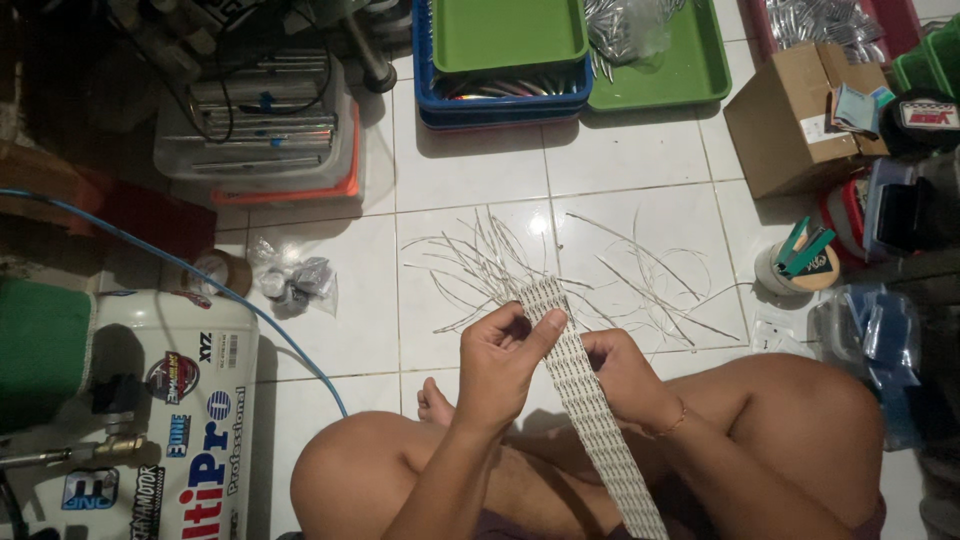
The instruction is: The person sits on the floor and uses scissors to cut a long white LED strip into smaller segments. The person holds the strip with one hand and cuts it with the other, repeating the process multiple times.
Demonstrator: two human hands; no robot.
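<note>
I sit cross-legged on a white tiled floor. A long white strip of small printed labels (590,410) runs from my lap up between my hands. My left hand (500,350) pinches the strip near its upper end, thumb and forefinger on its left edge. Just to the right, my right hand (618,365) holds the strip's right edge. Several thin white peeled slivers (520,265) lie scattered on the tiles beyond the strip's end.
Green trays (690,70) and a blue crate (500,95) stand at the back. A cardboard box (790,120) and a tape roll holding green tools (795,265) are at right. A white compressor tank (190,400), a blue hose (280,335) and a small plastic bag (295,280) lie left.
</note>
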